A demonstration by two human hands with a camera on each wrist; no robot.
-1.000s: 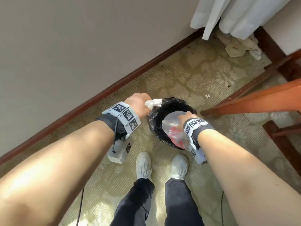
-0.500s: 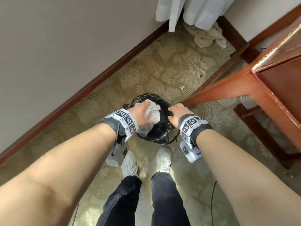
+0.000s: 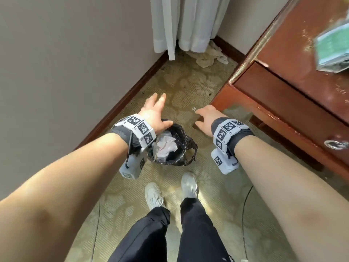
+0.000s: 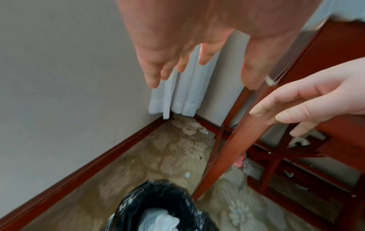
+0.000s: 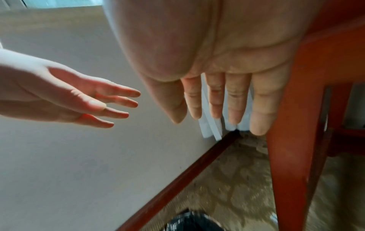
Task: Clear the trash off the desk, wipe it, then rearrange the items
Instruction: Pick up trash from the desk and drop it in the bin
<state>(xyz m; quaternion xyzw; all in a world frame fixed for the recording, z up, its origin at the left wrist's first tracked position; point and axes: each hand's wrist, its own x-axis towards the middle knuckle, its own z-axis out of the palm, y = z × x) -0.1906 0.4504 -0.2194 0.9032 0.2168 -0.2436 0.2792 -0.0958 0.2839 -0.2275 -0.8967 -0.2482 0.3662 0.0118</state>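
A black-lined trash bin (image 3: 181,148) stands on the carpet in front of my feet, with crumpled white tissue (image 3: 166,146) and clear plastic lying inside; the left wrist view shows its bin liner (image 4: 158,201) too. My left hand (image 3: 154,108) hovers above the bin's far left rim, fingers straight and empty (image 4: 189,68). To the right of the bin, my right hand (image 3: 204,118) is raised with fingers straight and holds nothing (image 5: 217,112). The red-brown wooden desk (image 3: 294,59) stands at the right.
A green-and-white packet (image 3: 334,46) lies on the desk top. The desk leg (image 4: 233,146) stands just right of the bin. A white curtain (image 3: 187,23) hangs in the corner above crumpled cloth (image 3: 209,57) on the floor. The wall's baseboard (image 3: 120,104) runs along the left.
Both hands let go of the tissue and plastic, which now lie in the bin. The hands have lifted away and opened. My view has swung up toward the desk.
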